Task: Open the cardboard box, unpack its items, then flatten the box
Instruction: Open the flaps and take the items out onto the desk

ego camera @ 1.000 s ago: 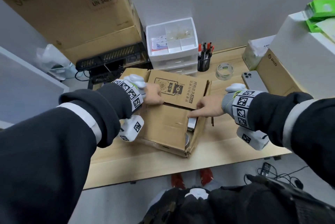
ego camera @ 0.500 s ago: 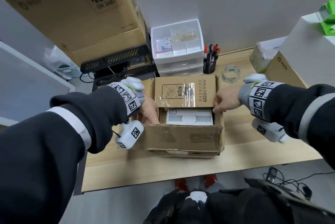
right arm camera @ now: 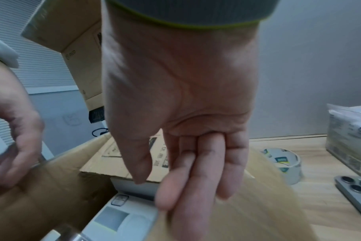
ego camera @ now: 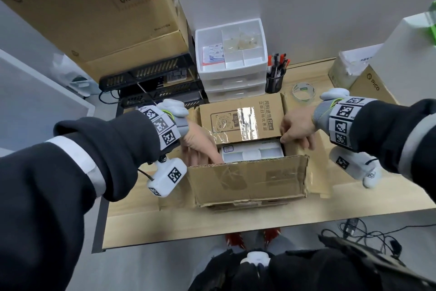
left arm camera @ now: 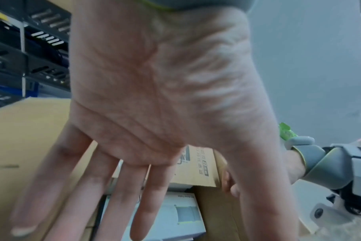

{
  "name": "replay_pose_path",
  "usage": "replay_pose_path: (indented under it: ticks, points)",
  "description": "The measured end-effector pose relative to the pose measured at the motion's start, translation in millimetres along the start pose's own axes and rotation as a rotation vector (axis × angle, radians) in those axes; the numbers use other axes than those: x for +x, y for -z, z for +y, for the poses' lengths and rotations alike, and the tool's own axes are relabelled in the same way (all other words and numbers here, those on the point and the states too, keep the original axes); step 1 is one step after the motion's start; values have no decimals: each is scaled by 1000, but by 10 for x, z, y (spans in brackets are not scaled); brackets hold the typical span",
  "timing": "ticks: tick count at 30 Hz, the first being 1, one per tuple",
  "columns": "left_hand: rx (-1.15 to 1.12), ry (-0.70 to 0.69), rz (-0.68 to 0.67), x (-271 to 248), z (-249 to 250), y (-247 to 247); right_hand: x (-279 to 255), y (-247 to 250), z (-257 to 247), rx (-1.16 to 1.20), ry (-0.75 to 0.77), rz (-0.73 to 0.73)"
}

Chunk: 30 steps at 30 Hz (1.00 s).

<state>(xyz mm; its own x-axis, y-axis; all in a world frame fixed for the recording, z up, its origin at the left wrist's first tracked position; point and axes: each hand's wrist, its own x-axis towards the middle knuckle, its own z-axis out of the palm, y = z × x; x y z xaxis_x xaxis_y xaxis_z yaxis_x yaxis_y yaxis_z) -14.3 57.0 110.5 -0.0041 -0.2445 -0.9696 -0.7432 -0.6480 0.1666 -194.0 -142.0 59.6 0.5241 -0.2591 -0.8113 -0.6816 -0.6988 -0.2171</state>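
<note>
both hands (ego camera: 200, 146) (ego camera: 296, 129), fingers straight, at the open cardboard box (ego camera: 247, 180) (white item (ego camera: 252, 152) inside)

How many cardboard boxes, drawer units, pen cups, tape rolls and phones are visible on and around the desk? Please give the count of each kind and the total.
Cardboard boxes: 3 (the opened box, the large box marked UN 3481, the box marked PICO)
Drawer units: 1
Pen cups: 1
Tape rolls: 1
Phones: 1
Total: 7
</note>
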Motion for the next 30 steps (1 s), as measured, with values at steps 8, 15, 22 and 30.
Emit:
replay_pose_path:
  ticks: [8,15,22,30]
  points:
    - [205,-7,106,-84,21,-31,26,262,-422,98,126,14]
    - [321,-39,98,210,179,-281,137,197,-688,200,175,28]
    - [325,-81,73,562,136,-531,358,-192,-602,134,149,-46]
    - [310,-118,73,701,178,-651,361,-428,-604,-196,91,-144]
